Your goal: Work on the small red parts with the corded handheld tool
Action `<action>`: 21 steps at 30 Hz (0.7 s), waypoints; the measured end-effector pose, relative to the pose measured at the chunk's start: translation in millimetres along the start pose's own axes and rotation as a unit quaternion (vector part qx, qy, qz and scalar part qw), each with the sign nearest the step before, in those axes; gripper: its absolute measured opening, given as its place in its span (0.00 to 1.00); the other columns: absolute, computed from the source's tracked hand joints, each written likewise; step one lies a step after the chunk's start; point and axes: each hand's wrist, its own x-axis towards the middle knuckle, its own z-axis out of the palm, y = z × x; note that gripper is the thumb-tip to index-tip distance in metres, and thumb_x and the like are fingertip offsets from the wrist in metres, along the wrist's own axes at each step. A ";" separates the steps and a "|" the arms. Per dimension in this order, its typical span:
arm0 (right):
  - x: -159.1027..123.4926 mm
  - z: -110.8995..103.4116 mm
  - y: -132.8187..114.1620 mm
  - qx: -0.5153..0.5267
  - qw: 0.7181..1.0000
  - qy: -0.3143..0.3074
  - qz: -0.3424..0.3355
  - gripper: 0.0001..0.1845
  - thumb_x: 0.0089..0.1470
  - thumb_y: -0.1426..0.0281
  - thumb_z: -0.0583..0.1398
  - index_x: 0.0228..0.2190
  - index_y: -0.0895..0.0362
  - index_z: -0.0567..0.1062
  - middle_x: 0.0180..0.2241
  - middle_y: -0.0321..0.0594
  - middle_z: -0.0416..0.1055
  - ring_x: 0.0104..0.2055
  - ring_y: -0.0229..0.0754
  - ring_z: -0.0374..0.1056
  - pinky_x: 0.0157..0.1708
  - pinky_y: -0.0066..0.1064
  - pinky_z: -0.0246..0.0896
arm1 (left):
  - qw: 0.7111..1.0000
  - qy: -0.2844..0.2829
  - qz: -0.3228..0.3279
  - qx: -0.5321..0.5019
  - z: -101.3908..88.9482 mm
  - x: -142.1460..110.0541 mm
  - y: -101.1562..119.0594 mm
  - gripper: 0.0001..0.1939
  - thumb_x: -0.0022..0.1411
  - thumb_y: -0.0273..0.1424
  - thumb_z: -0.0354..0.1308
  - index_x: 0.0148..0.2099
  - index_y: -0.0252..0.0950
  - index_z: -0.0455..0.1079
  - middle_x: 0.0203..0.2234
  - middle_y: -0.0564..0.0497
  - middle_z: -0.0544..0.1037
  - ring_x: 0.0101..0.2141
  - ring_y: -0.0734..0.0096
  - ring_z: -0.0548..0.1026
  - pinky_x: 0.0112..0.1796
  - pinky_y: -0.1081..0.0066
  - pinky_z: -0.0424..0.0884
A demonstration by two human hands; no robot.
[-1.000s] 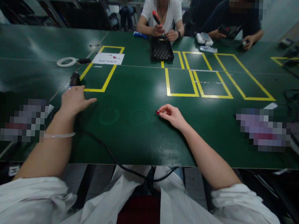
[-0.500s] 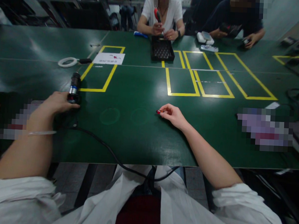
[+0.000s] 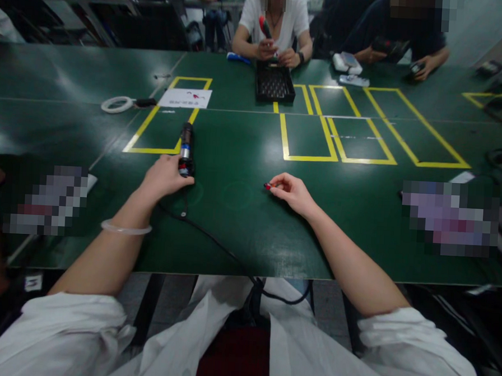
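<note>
My left hand [image 3: 165,178] is wrapped round the lower end of a black cylindrical corded tool [image 3: 186,145] with a silver-and-blue band. The tool's far end points away from me, over the right yellow line of a taped box. From its near end a black cable [image 3: 214,239] runs across the green table and over the front edge to my lap. My right hand [image 3: 291,193] pinches a small red-and-black piece [image 3: 269,186] between thumb and fingertips, just above or on the table. What kind of piece it is I cannot make out.
Yellow tape boxes [image 3: 311,157] mark the green table [image 3: 232,232]. Beyond lie a white printed sheet [image 3: 188,98], a white cable coil [image 3: 116,104] and a black tray [image 3: 275,88]. Two people sit opposite, one holding a red-handled tool [image 3: 263,26]. Blurred flat items [image 3: 447,215] lie right and left.
My left hand has carried the black corded tool to the right, dragging its cable along. The right hand keeps its pinch on the small piece, almost unmoved.
</note>
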 end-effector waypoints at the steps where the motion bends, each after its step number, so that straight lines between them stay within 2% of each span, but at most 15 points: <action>1: 0.1 0.0 0.8 0.003 1.000 0.006 -0.007 0.16 0.46 0.63 0.66 0.36 0.57 0.72 0.29 0.35 0.69 0.25 0.33 0.59 0.27 0.28 0.54 | 1.000 0.000 0.010 0.005 -0.5 -2.5 18.9 0.36 0.54 0.45 0.62 0.59 0.29 0.65 0.49 0.36 0.70 0.48 0.49 0.71 0.48 0.58 0.70; 4: -0.3 -0.5 1.2 0.005 0.999 0.022 -0.031 0.15 0.47 0.64 0.66 0.36 0.56 0.70 0.33 0.35 0.70 0.26 0.33 0.60 0.28 0.28 0.56 | 0.998 0.000 0.061 0.014 -3.0 -11.8 73.2 0.36 0.55 0.45 0.60 0.62 0.33 0.62 0.52 0.36 0.68 0.50 0.48 0.71 0.47 0.59 0.70; 6: -1.4 -1.3 0.0 -0.017 0.998 0.028 -0.044 0.13 0.49 0.64 0.65 0.35 0.56 0.70 0.32 0.35 0.69 0.26 0.33 0.60 0.28 0.29 0.56 | 0.995 -0.001 0.099 0.014 -4.0 -18.4 104.4 0.35 0.56 0.44 0.60 0.62 0.32 0.62 0.52 0.36 0.68 0.49 0.48 0.71 0.47 0.59 0.70; 10: -4.0 -3.9 -2.7 -0.108 0.990 0.043 -0.079 0.07 0.53 0.67 0.62 0.34 0.55 0.71 0.29 0.34 0.67 0.26 0.35 0.59 0.30 0.30 0.57 | 0.987 0.003 0.161 -0.001 -0.4 -29.0 150.5 0.34 0.56 0.42 0.60 0.62 0.31 0.61 0.51 0.37 0.68 0.49 0.50 0.70 0.48 0.59 0.69; 15: -4.9 -6.4 -3.3 -0.210 0.970 0.044 -0.116 0.02 0.54 0.71 0.60 0.32 0.55 0.69 0.31 0.36 0.65 0.28 0.37 0.60 0.32 0.31 0.58 | 0.975 0.025 0.221 -0.020 8.8 -38.2 180.9 0.34 0.56 0.39 0.60 0.62 0.32 0.61 0.52 0.37 0.68 0.49 0.50 0.70 0.48 0.58 0.69; 21: -5.7 -5.2 -6.7 -0.270 0.955 0.024 -0.118 0.03 0.53 0.74 0.60 0.31 0.55 0.69 0.31 0.36 0.63 0.30 0.38 0.61 0.33 0.31 0.57 | 0.970 0.037 0.240 -0.033 12.2 -44.4 189.0 0.35 0.56 0.38 0.60 0.64 0.33 0.60 0.54 0.38 0.68 0.50 0.50 0.69 0.48 0.57 0.69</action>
